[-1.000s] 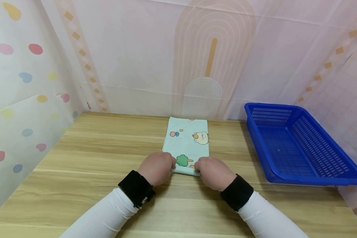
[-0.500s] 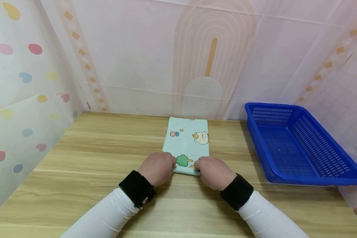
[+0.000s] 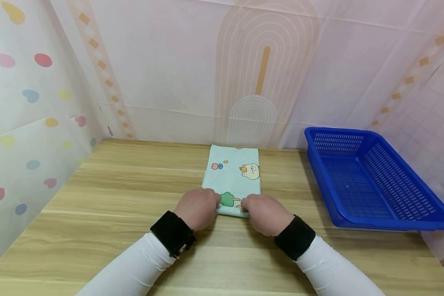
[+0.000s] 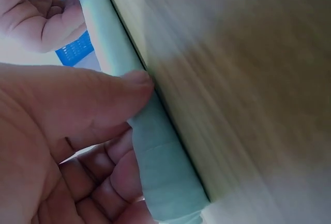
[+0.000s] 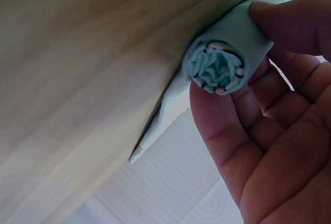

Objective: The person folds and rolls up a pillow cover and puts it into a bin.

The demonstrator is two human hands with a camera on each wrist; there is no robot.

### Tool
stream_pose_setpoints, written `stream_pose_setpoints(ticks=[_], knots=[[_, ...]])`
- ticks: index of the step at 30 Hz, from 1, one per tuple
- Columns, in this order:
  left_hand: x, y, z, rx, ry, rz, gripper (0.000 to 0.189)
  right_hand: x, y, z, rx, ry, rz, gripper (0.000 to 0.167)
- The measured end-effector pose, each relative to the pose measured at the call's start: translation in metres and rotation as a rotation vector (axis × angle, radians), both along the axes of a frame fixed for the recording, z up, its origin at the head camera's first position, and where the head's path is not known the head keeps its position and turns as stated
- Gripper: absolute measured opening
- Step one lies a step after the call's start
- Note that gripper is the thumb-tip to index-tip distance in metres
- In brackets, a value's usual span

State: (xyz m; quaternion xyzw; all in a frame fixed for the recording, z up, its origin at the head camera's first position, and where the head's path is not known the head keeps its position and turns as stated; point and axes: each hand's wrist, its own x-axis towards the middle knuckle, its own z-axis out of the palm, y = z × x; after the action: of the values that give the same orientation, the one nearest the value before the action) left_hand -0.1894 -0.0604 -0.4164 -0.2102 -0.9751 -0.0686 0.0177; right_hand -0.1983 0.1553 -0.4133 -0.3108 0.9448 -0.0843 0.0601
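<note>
A pale mint cloth [image 3: 232,176] printed with a tree, a bear and flowers lies as a narrow strip on the wooden table. Its near edge is rolled into a tube. My left hand [image 3: 197,209] grips the left end of this roll, my right hand [image 3: 267,214] the right end. In the left wrist view the thumb presses on the rolled cloth [image 4: 165,167], with curled fingers behind it. Spiral layers show at the end of the roll [image 5: 217,69] in the right wrist view, pinched between thumb and fingers. The flat part stretches away toward the back wall.
To the right stands a blue plastic basket [image 3: 320,181] with slotted sides. A patterned backdrop [image 3: 163,74] hangs behind the wooden table [image 3: 140,172], close to the cloth's far end. Another printed sheet [image 3: 33,135] hangs along the left side.
My left hand has shifted very slightly to the right and forward at the roll. The right hand, cloth and basket look almost the same.
</note>
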Motion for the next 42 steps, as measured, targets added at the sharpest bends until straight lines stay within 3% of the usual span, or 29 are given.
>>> stream_pose_setpoints(ticks=[9, 17, 22, 28, 32, 36, 39, 42], knots=[[-0.003, -0.002, -0.002, 0.034, -0.034, -0.004, 0.017, -0.01, 0.002, 0.002, 0.02, -0.137, -0.013, 0.015], [-0.016, -0.009, 0.002, 0.08, -0.187, -0.018, 0.016, -0.025, 0.002, 0.007, 0.006, -0.287, -0.077, 0.013], [-0.027, -0.012, 0.006, 0.091, -0.302, 0.005, 0.009, -0.033, 0.001, 0.01, 0.004, -0.33, -0.103, 0.014], [-0.036, -0.014, 0.012, 0.125, -0.386, -0.014, 0.018, -0.039, 0.0, 0.014, 0.011, -0.362, -0.136, 0.014], [-0.04, -0.014, 0.013, 0.151, -0.405, -0.03, 0.022, -0.043, 0.002, 0.015, 0.017, -0.377, -0.183, 0.009], [-0.042, -0.014, 0.012, 0.158, -0.41, -0.026, 0.021, -0.045, 0.005, 0.015, 0.001, -0.371, -0.232, 0.017], [-0.041, -0.014, 0.01, 0.146, -0.395, -0.015, 0.02, -0.042, 0.005, 0.014, -0.018, -0.36, -0.261, 0.018], [-0.038, -0.013, 0.007, 0.116, -0.338, 0.0, 0.017, -0.036, 0.001, 0.011, -0.008, -0.295, -0.225, 0.012]])
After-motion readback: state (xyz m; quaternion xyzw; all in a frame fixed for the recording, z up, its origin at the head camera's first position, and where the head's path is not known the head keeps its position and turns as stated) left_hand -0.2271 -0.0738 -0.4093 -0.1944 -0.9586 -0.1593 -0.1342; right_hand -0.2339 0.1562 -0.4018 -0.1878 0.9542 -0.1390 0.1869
